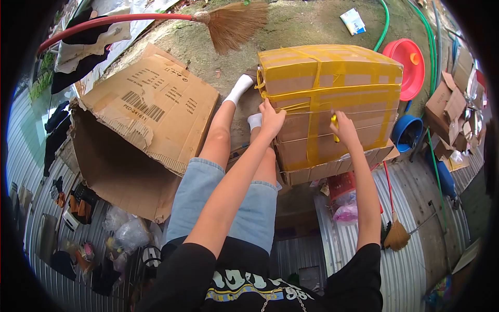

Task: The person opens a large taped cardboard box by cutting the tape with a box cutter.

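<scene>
A large cardboard box (364, 112), wrapped in bands of yellow tape (291, 100), stands in front of me, right of my legs. My left hand (272, 119) is at its left edge, fingers closed on a strip of the tape near the corner. In my right hand (346, 130), held against the box's near face, is a slim yellow tool that looks like a box cutter (334, 127). Its blade cannot be made out. Left of my legs lies an open brown carton (156, 99) with a printed barcode, its dark inside facing me.
A straw broom (234, 23) with a red handle lies beyond the carton. To the right are a red basin (400, 73), a blue bucket (408, 130), a green hose (385, 23) and piled torn cardboard (448, 106). Plastic bags (132, 234) lie at lower left.
</scene>
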Demonstrator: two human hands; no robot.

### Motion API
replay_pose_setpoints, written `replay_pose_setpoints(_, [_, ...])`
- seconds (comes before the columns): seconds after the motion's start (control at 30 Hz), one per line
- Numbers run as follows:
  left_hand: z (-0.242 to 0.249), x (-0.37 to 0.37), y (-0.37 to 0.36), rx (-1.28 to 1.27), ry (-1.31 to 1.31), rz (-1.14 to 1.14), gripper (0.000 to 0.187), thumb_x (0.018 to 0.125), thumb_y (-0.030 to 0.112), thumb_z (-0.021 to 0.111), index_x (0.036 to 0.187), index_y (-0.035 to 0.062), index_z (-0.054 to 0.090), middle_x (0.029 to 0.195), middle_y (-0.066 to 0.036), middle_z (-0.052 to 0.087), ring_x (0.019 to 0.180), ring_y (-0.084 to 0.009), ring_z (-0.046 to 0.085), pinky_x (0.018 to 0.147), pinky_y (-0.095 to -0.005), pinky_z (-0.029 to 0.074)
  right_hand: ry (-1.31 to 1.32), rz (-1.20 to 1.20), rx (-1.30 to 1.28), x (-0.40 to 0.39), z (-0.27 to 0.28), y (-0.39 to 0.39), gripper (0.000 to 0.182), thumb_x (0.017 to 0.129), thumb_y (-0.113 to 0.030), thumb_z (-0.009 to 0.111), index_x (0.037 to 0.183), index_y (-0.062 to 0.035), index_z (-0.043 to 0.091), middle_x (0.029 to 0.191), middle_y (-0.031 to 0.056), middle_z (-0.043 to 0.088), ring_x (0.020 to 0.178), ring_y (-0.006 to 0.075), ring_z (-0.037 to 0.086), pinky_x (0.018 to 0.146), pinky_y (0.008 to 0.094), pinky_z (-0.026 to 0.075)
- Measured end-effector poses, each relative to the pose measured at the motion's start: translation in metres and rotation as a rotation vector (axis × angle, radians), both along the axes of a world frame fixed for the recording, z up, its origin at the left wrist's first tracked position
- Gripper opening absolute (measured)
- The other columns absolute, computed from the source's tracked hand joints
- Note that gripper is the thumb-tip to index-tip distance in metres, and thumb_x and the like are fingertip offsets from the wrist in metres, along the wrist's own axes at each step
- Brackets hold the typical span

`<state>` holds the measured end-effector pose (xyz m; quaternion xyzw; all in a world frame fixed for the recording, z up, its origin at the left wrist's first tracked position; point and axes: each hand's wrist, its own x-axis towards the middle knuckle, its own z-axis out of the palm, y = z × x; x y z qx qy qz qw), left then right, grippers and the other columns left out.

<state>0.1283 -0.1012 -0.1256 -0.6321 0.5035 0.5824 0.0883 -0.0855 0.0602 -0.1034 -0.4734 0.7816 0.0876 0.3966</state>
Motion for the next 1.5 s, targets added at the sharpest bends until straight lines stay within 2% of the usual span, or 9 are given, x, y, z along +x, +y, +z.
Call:
replay_pose_setpoints(0.07, [-0.003, 0.001, -0.001, 0.057, 0.0, 0.035, 0.076, 0.07, 0.022, 0.059, 0.132, -0.0052, 0.024, 0.117, -0.02, 0.035, 0.111, -0.0309, 0.04, 0.098, -0.035, 0.032, -0.18, -0.308, -0.246, -0.001, 0.013, -0.047, 0.029, 0.08, -0.018, 0.05, 0.104, -0.0035, 0.045, 0.098, 0.0189, 0.051, 0.087, 0.0384, 0.053, 0.075, 0.0442, 0.043])
replay_pose_setpoints(0.37, [-0.006, -0.013, -0.008, 0.267, -0.039, 0.168, 0.064, 0.068, 0.022, 0.06, 0.12, -0.0059, 0.036, 0.112, -0.019, 0.039, 0.11, -0.0284, 0.034, 0.096, -0.0336, 0.032, -0.298, 0.131, -0.115, 0.016, -0.045, -0.181, 0.029, 0.083, -0.018, 0.047, 0.107, -0.0034, 0.041, 0.102, 0.0217, 0.052, 0.087, 0.0391, 0.056, 0.074, 0.0434, 0.047])
replay_pose_setpoints(0.8, [-0.024, 0.017, 0.0, 0.398, 0.092, 0.526, 0.036, 0.079, 0.016, 0.056, 0.109, -0.002, 0.05, 0.095, -0.008, 0.056, 0.086, -0.016, 0.052, 0.078, -0.0255, 0.041, -0.252, -0.008, -0.083, 0.045, -0.046, -0.185, 0.043, 0.082, -0.024, 0.051, 0.107, 0.007, 0.033, 0.098, 0.0317, 0.045, 0.077, 0.0446, 0.056, 0.069, 0.0471, 0.049])
replay_pose_setpoints(0.9, [-0.014, 0.015, 0.002, 0.347, 0.058, 0.459, 0.035, 0.08, 0.021, 0.059, 0.106, -0.0017, 0.055, 0.09, -0.007, 0.059, 0.082, -0.0139, 0.054, 0.077, -0.0244, 0.042, -0.267, -0.004, -0.123, 0.037, -0.027, -0.184, 0.035, 0.083, -0.024, 0.053, 0.104, 0.0012, 0.041, 0.098, 0.0241, 0.05, 0.079, 0.039, 0.058, 0.068, 0.0456, 0.048])
replay_pose_setpoints(1.0, [0.006, 0.021, 0.017, 0.363, 0.045, 0.434, 0.028, 0.081, 0.019, 0.06, 0.101, -0.0007, 0.06, 0.09, -0.008, 0.063, 0.085, -0.0121, 0.057, 0.079, -0.0239, 0.042, -0.299, 0.552, -0.263, 0.033, -0.019, -0.182, 0.014, 0.08, -0.022, 0.057, 0.082, -0.008, 0.058, 0.082, 0.0058, 0.06, 0.072, 0.0247, 0.062, 0.066, 0.0382, 0.045])
replay_pose_setpoints(1.13, [0.007, 0.054, 0.053, 0.164, -0.123, 0.184, 0.018, 0.081, 0.017, 0.06, 0.085, 0.0005, 0.065, 0.078, -0.004, 0.062, 0.08, -0.0127, 0.057, 0.075, -0.0244, 0.043, -0.212, 0.752, -0.188, 0.055, -0.019, -0.197, 0.009, 0.075, -0.018, 0.059, 0.071, -0.0105, 0.061, 0.072, 0.0044, 0.062, 0.067, 0.0221, 0.063, 0.064, 0.0372, 0.045])
replay_pose_setpoints(1.27, [0.027, 0.08, 0.115, 0.408, 0.217, 0.375, 0.019, 0.081, 0.013, 0.059, 0.093, -0.0013, 0.062, 0.083, -0.004, 0.061, 0.083, -0.0141, 0.056, 0.078, -0.0255, 0.043, -0.075, 0.901, -0.033, 0.074, -0.018, -0.21, 0.009, 0.072, -0.015, 0.06, 0.065, -0.0132, 0.065, 0.065, 0.0034, 0.064, 0.066, 0.0186, 0.064, 0.064, 0.0336, 0.044])
replay_pose_setpoints(1.43, [0.032, 0.037, 0.082, 0.14, 0.242, 0.665, 0.051, 0.077, 0.005, 0.055, 0.125, -0.0012, 0.039, 0.117, -0.017, 0.049, 0.101, -0.0235, 0.05, 0.09, -0.0312, 0.039, -0.059, 0.792, -0.038, 0.071, -0.017, -0.205, 0.009, 0.073, -0.014, 0.059, 0.067, -0.0133, 0.066, 0.065, 0.0031, 0.064, 0.067, 0.0187, 0.064, 0.065, 0.0343, 0.044])
replay_pose_setpoints(1.5, [0.009, 0.029, 0.071, 0.033, 0.161, 0.503, 0.052, 0.078, 0.004, 0.054, 0.127, -0.0019, 0.036, 0.12, -0.017, 0.046, 0.105, -0.0241, 0.048, 0.093, -0.0311, 0.037, -0.021, 0.847, -0.008, 0.069, -0.016, -0.207, 0.01, 0.073, -0.014, 0.059, 0.068, -0.0134, 0.067, 0.067, 0.0032, 0.065, 0.067, 0.0187, 0.064, 0.065, 0.0352, 0.044])
